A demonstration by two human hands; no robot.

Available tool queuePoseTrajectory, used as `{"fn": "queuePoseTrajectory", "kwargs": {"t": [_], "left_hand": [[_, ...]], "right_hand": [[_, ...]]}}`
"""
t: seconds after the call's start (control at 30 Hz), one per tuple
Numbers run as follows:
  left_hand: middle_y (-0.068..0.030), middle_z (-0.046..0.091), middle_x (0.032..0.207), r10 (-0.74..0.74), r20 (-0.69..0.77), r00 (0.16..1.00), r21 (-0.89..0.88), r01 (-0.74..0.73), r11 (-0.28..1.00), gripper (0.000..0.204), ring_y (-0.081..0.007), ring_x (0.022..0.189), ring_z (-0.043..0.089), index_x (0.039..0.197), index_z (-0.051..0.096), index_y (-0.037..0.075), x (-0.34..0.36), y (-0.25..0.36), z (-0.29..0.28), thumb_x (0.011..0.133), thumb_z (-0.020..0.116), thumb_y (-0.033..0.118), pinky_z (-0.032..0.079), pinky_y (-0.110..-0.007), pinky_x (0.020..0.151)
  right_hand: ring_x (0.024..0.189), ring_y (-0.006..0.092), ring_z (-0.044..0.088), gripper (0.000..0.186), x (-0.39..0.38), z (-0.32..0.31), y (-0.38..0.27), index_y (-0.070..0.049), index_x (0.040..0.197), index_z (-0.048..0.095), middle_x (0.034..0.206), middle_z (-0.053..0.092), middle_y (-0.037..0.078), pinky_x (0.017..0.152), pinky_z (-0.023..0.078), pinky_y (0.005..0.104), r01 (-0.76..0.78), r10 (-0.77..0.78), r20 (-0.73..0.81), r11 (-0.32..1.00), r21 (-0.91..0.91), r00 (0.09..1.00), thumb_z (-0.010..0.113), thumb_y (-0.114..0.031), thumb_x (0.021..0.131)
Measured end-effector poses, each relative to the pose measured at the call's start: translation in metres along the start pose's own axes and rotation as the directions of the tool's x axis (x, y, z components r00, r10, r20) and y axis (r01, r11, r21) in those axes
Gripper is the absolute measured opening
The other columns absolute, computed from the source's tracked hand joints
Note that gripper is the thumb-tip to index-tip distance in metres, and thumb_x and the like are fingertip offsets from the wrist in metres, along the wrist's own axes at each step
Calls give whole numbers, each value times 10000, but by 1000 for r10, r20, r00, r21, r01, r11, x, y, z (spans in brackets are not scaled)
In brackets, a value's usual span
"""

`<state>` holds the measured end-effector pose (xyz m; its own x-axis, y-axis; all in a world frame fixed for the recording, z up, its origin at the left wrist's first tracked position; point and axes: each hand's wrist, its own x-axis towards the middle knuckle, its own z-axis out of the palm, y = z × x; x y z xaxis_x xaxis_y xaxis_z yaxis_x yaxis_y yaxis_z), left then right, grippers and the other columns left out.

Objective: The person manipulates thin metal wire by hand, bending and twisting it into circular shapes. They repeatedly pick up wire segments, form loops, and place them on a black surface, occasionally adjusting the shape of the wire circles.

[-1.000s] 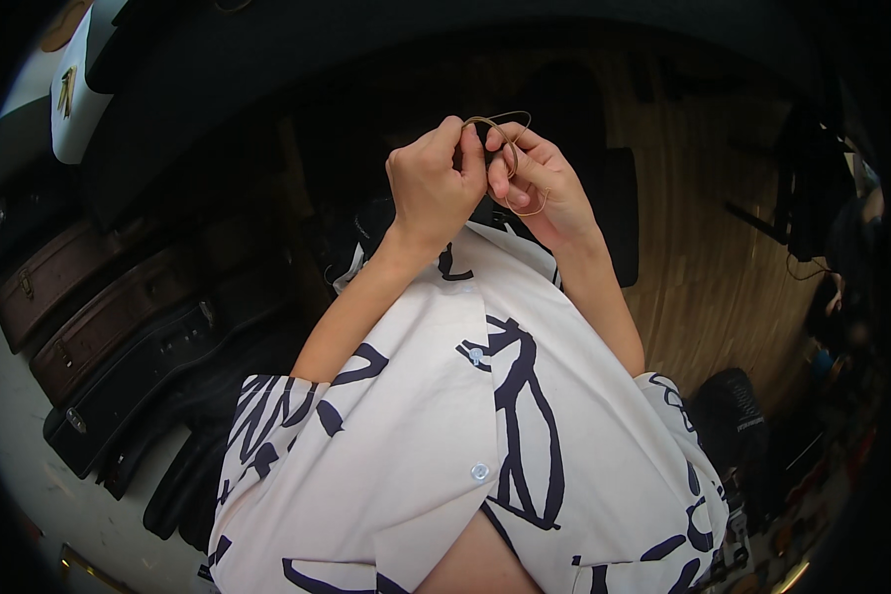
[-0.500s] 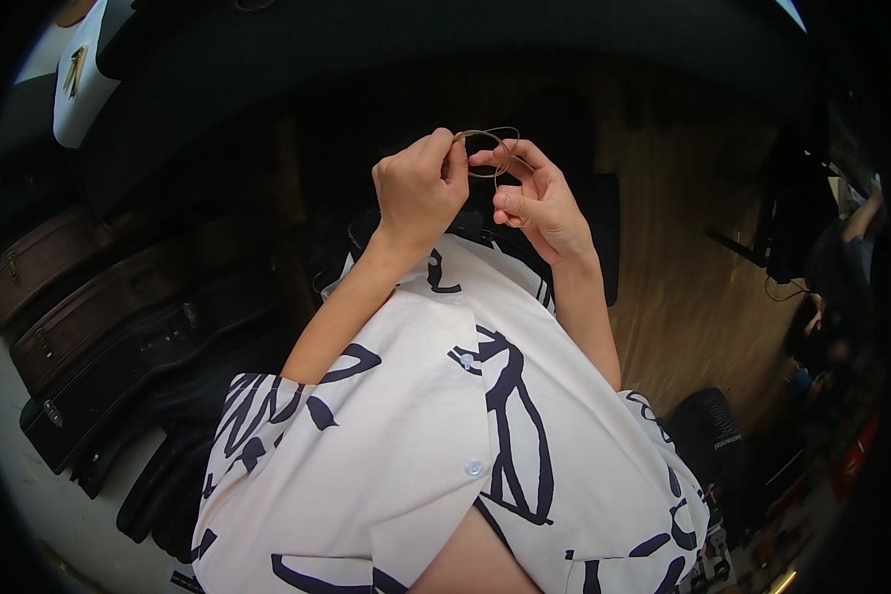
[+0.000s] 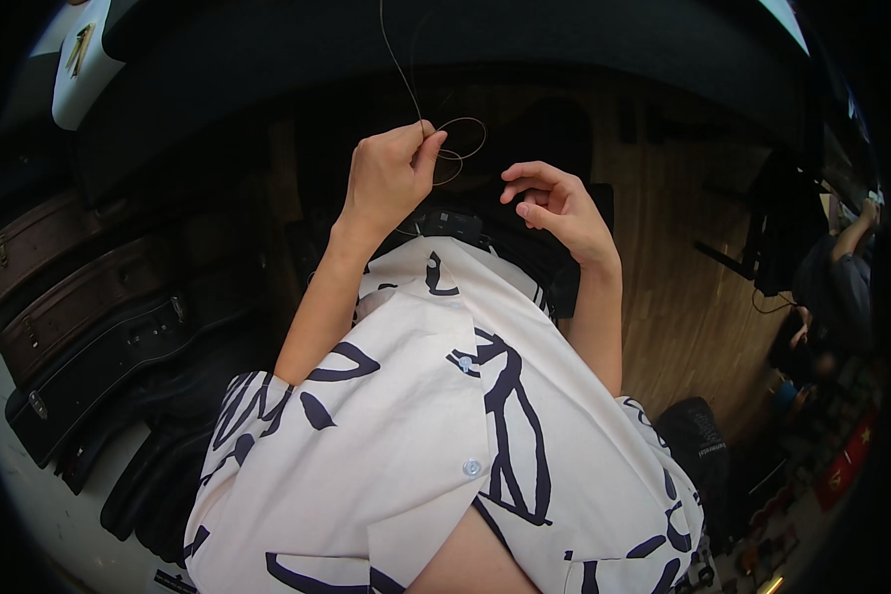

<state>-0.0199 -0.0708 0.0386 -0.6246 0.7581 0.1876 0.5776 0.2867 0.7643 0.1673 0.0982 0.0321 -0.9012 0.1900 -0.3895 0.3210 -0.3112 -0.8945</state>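
Note:
A thin bronze-coloured guitar string (image 3: 399,67) is pinched between the thumb and fingers of my left hand (image 3: 391,178). One length of it rises from the grip past the top edge of the view. Loose loops hang to the right of the fingertips, over the dark background. My right hand (image 3: 567,218) hovers a short way to the right, apart from the loops, its fingers curved and spread with nothing between them. Both hands are in the air beyond my patterned white shirt (image 3: 416,396).
Brown and black instrument cases (image 3: 79,307) line the left side. A dark surface (image 3: 564,49) spans the far side, with a white one (image 3: 84,89) holding small brass-coloured pieces at far left. Wooden floor (image 3: 678,267) lies to the right; another person (image 3: 841,282) is at the far right.
My right hand has let go of the coil and moved right and nearer. The left hand has shifted slightly left, and the string has sprung into looser loops with one end extending upward.

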Motion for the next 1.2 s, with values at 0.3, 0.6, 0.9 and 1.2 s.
{"fn": "queuePoseTrajectory", "kwargs": {"t": [0.3, 0.6, 0.9, 1.2], "left_hand": [[-133, 545, 602, 24, 71, 997, -71, -19, 997, 170, -250, 492, 512, 791, 624, -15, 1, 8, -9, 919, 654, 93, 376, -336, 478], [-88, 527, 600, 23, 230, 973, -167, 16, 986, 264, -159, 506, 456, 786, 620, -25, 8, 35, -33, 980, 593, 152, 342, -295, 485], [-62, 620, 739, 61, -36, 997, -305, -69, 950, 328, -100, 563, 528, 871, 693, -34, 2, 33, -69, 1028, 513, 191, 399, -225, 519], [-63, 664, 792, -147, -8, 989, -586, 115, 802, 315, -80, 639, 598, 936, 728, -3, -18, 22, -88, 1033, 509, 202, 406, -201, 515]], "right_hand": [[888, 117, 648, 366, 9, 14, 1, 1, 1210, 614, 1047, 674, 92, 745, 536, 248, 82, -83, -66, 996, -28, 994, 681, -72, 858], [738, 102, 639, 134, 33, 46, -22, 14, 1037, 661, 878, 682, 73, 631, 515, 226, 261, -262, 4, 964, 46, 965, 589, -69, 959], [671, 111, 645, 191, 51, 61, -51, 5, 977, 661, 783, 667, 64, 603, 524, 225, 411, -411, 24, 912, -8, 911, 505, -96, 1023], [779, 157, 676, 180, 61, 69, -52, -2, 1007, 683, 1031, 686, 130, 726, 546, 261, 512, -511, -46, 859, 19, 858, 531, -98, 1013]]}}
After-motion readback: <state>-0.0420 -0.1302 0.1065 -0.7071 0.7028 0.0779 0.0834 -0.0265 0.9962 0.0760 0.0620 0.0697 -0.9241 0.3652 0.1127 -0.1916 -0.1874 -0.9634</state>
